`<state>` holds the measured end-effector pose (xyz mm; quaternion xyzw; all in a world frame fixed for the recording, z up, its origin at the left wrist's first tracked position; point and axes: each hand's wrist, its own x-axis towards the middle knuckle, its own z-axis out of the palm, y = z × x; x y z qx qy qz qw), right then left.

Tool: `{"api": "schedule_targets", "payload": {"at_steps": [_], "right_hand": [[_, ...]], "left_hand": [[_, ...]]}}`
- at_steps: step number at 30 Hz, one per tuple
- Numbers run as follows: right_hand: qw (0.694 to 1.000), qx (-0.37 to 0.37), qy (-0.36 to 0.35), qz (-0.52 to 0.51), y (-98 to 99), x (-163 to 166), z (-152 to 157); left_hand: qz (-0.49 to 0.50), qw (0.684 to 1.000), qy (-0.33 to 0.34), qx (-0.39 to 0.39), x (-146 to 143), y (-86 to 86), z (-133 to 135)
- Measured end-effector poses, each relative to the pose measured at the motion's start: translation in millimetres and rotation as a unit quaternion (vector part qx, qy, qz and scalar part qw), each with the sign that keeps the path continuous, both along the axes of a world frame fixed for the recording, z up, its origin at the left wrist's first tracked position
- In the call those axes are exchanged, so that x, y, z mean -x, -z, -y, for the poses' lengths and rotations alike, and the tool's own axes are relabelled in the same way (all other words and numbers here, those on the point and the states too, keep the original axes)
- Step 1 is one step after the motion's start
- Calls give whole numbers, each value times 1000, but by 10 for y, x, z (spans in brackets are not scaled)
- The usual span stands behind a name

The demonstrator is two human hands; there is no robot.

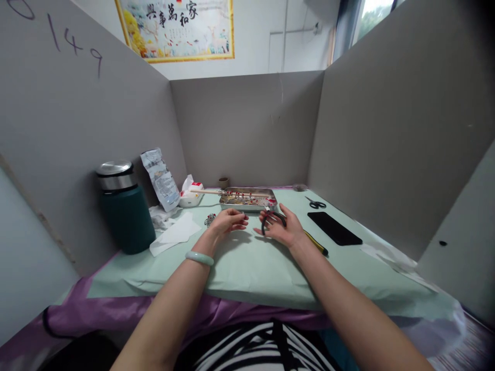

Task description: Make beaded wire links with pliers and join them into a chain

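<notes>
My right hand (284, 226) grips black-handled pliers (270, 220) over the pale green mat (251, 263), fingers wrapped round the handles. My left hand (229, 221), with a jade bangle (199, 257) on the wrist, is curled just left of the pliers' tip; its fingertips pinch together on something too small to make out. Right behind both hands stands a metal tray (247, 200) of small coloured beads, a thin wooden stick (207, 191) resting across its left end. A small beaded piece (210, 219) lies on the mat left of my left hand.
A dark green flask (124, 211) stands at the left with a foil packet (160, 179), tissues (174, 232) and a small white box (191, 196). A black phone (334, 228), small scissors (317, 204) and a yellow-handled tool (317, 245) lie on the right. Grey partitions enclose the desk.
</notes>
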<state>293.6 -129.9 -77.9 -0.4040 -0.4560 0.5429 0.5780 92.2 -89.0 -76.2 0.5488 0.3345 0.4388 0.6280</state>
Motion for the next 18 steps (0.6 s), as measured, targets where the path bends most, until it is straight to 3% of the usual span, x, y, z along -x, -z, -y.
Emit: {"api": "schedule_targets", "payload": {"at_steps": [3, 5, 10, 13, 18], "right_hand": [[995, -29, -93, -16, -26, 7, 67], [993, -47, -104, -9, -42, 20, 86], [996, -34, -79, 28, -13, 80, 74], [992, -49, -76, 84, 62, 169, 58], [956, -120, 37, 265, 162, 271, 28]], "left_hand": [[47, 999, 13, 16, 13, 0, -26], [77, 996, 25, 25, 22, 9, -49], [121, 992, 39, 24, 40, 21, -85], [131, 991, 12, 9, 38, 14, -98], [135, 989, -43, -39, 16, 11, -116]]}}
